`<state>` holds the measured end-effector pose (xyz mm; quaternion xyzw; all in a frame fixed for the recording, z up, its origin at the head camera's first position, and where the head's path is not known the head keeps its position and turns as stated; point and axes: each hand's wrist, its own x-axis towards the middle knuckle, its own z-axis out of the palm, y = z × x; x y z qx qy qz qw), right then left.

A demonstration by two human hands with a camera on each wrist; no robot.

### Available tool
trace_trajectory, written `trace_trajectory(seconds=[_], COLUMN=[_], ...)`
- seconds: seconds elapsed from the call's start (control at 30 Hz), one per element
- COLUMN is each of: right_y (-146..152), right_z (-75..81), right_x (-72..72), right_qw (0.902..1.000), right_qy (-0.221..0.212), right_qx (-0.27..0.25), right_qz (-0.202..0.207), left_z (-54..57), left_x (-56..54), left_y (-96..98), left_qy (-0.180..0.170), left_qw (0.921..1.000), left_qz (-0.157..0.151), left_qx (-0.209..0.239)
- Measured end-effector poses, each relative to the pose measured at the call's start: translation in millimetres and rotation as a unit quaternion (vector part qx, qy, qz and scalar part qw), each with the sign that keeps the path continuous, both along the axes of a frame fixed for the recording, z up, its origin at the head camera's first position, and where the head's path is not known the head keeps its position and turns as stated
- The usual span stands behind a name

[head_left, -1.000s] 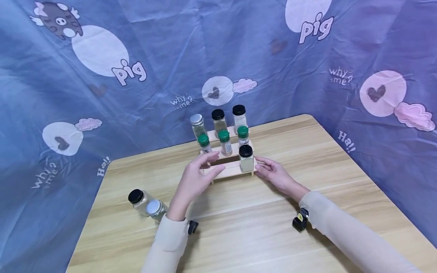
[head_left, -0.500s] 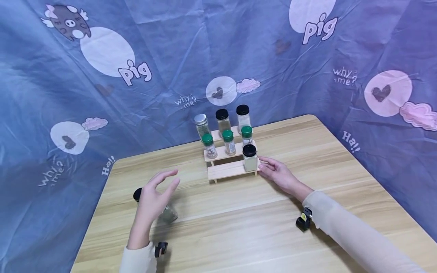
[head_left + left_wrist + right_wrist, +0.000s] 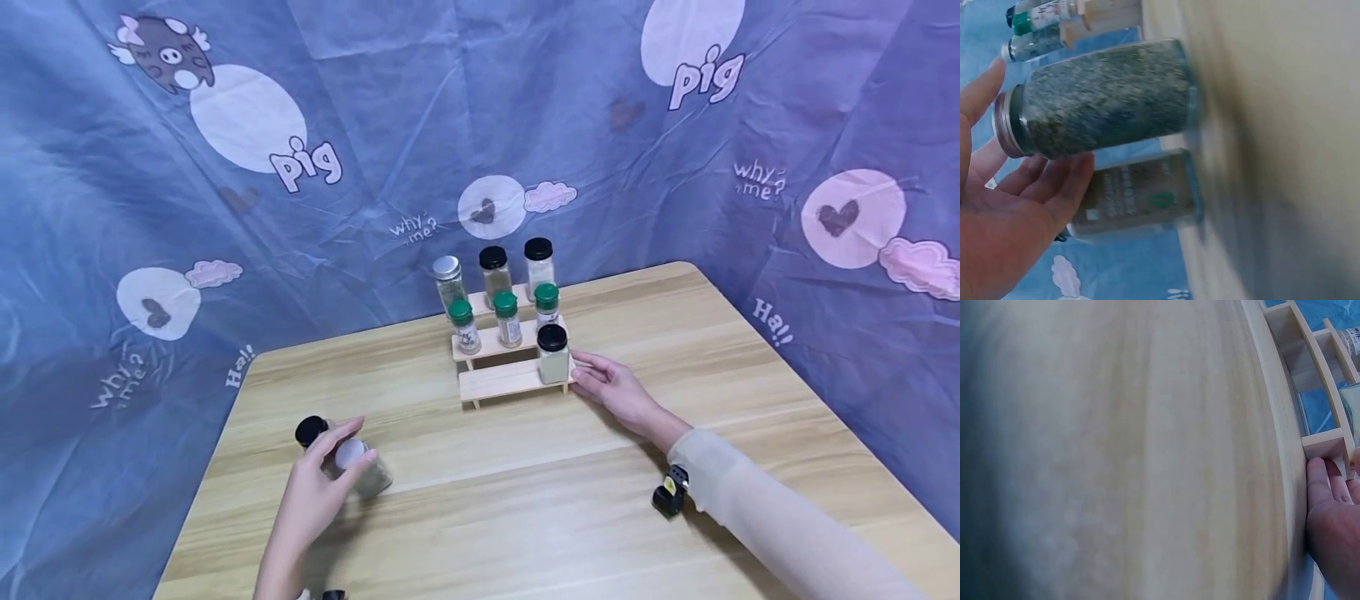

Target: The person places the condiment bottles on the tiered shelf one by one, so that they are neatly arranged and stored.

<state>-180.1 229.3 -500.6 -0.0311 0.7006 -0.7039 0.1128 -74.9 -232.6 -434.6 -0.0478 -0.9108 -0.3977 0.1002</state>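
Around the upper part of a silver-lidded glass jar (image 3: 372, 477) my left hand (image 3: 311, 490) curves with thumb and fingers spread. In the left wrist view, dried green flakes fill this jar (image 3: 1107, 100); the fingers lie behind it and the thumb stands off its lid. A black-capped jar (image 3: 311, 431) is close behind, partly covered by the hand. My right hand (image 3: 618, 397) holds the right end of a three-step wooden rack (image 3: 498, 382), thumb at the lowest shelf. In the right wrist view the fingertips touch the rack's end support (image 3: 1324, 442).
On the lowest step stands a black-capped jar (image 3: 553, 360) at the right end. Green-capped bottles (image 3: 508, 327) fill the middle step, and taller jars (image 3: 496, 279) line the top one. A printed blue cloth (image 3: 375, 167) hangs behind the wooden table (image 3: 480, 517).
My left hand has moved from the rack's left end down and left to the silver-lidded jar. My right hand has stayed at the rack's right end.
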Motion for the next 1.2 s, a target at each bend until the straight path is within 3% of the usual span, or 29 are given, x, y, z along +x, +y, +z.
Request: trace_trajectory(seconds=[0.2, 0.5, 0.6, 0.7, 0.97, 1.2], right_y=[2, 3, 3, 3, 2, 0], right_z=[-2.4, -5.8, -4.5, -2.5, -0.5, -1.8], right_x=[1.1, 1.6, 2.1, 2.2, 2.2, 2.0], right_qw=[0.9998, 0.9999, 1.0000, 1.0000, 1.0000, 1.0000], right_qy=[0.003, 0.006, 0.007, 0.007, 0.008, 0.009], right_qx=[-0.019, -0.009, -0.001, 0.005, 0.004, -0.002], right_qz=[-0.006, -0.003, -0.001, -0.003, -0.002, 0.000], left_z=[-11.1, -13.7, -13.9, -14.8, -14.1, 0.9], left_x=[6.2, 11.2, 10.5, 7.5, -17.1, -50.8], left_y=[-4.1, -5.8, -3.6, 2.3, 32.6, 79.8], left_qy=[-0.017, -0.080, -0.079, -0.066, -0.057, -0.027], left_qw=[0.9987, 0.9953, 0.9939, 0.9927, 0.9895, 0.9848], left_qz=[-0.021, 0.029, 0.038, 0.029, -0.052, -0.107], left_qx=[0.042, 0.045, 0.066, 0.096, 0.122, 0.134])
